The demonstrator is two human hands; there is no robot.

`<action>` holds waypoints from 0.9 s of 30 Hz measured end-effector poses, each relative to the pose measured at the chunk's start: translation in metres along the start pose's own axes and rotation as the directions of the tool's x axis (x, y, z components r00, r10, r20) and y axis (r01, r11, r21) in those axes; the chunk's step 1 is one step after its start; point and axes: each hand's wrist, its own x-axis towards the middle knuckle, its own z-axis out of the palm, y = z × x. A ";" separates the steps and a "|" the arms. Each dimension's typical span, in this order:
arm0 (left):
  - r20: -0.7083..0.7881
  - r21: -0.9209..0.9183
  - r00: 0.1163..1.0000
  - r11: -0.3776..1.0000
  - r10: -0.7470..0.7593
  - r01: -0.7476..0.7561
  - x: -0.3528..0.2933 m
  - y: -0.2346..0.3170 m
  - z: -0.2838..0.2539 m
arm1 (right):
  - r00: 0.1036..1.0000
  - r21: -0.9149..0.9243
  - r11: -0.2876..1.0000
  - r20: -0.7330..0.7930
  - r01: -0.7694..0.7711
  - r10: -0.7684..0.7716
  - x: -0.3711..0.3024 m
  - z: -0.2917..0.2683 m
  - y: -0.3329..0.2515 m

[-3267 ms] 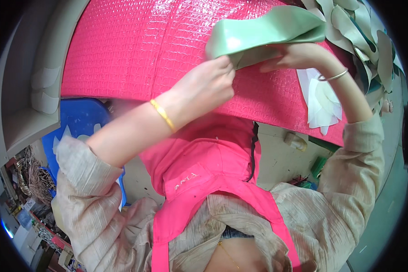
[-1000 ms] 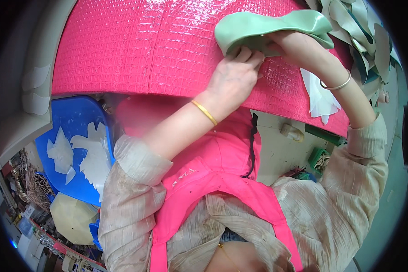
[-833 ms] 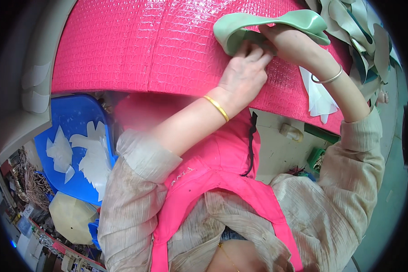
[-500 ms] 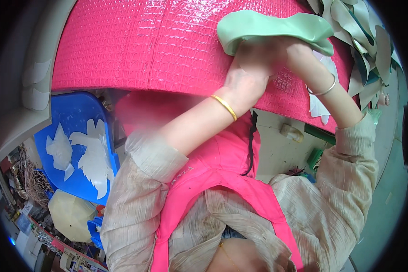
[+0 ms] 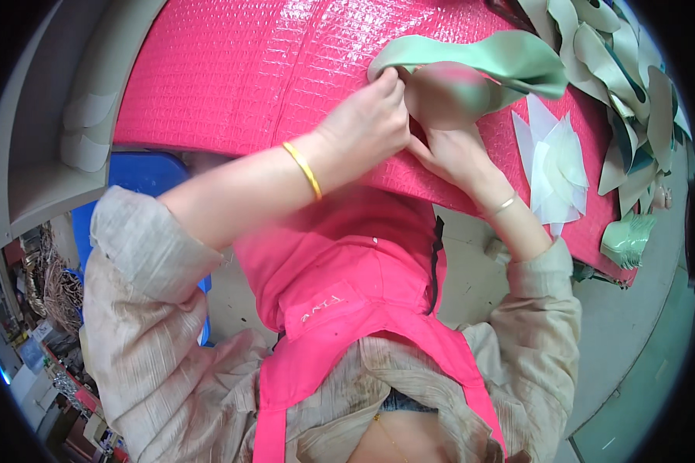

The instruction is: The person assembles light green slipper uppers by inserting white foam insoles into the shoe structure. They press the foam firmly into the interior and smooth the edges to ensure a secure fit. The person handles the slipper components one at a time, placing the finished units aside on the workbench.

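A curved, mint-green piece of soft sheet material (image 5: 521,58), perhaps a shoe upper, is held over the pink table. My left hand (image 5: 374,112) is closed, its thumb and fingers pinching the left end of the piece by its lower edge. My right hand (image 5: 459,154) is beneath the middle of the piece, thumb pointing toward the left hand. Its fingers are smeared and partly hidden, but the piece rests in its grip. The two hands are close together, just above the table's near edge.
The table has a glossy pink textured cover (image 5: 208,85). To the right lie white pointed sheets (image 5: 556,170), a stack of green pieces (image 5: 628,239) and a heap of pale curved pieces (image 5: 587,58). A grey shelf (image 5: 35,139) stands at left above a blue plastic seat (image 5: 143,174).
My left hand has moved left to the piece's left end, its forearm swinging left. The right wrist has moved left and down, uncovering the white sheets. The piece is flatter and slightly lower.
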 end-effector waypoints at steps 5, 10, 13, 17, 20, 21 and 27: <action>-0.119 -0.318 0.987 0.946 -0.107 0.064 0.010 -0.014 -0.013 | 0.979 -0.110 0.974 -0.037 0.197 -0.202 0.015 -0.037 0.015; -0.107 -0.287 0.990 0.956 -0.097 0.062 0.008 0.046 -0.018 | 0.822 -0.491 0.747 0.555 0.448 -0.129 -0.024 -0.102 0.019; -0.049 -0.489 0.995 0.871 -0.089 0.053 0.020 0.059 -0.013 | 0.754 -0.556 0.641 0.654 0.529 -0.055 -0.041 -0.097 0.010; -0.103 -0.722 0.956 0.682 -0.273 0.117 0.011 0.057 0.010 | 0.869 -0.661 0.608 0.483 0.441 -0.105 -0.053 -0.099 0.007; -0.110 -0.708 0.949 0.693 -0.296 0.134 0.016 0.065 0.014 | 0.842 -0.593 0.704 0.539 0.391 -0.014 -0.055 -0.093 0.008; -0.116 -0.700 0.946 0.701 -0.303 0.139 0.023 0.067 0.010 | 0.834 -0.595 0.686 0.551 0.418 -0.030 -0.053 -0.094 0.008; -0.039 -0.708 0.967 0.690 -0.253 0.152 0.059 0.075 0.005 | 0.807 -0.458 0.787 0.585 0.413 -0.083 -0.046 -0.106 0.016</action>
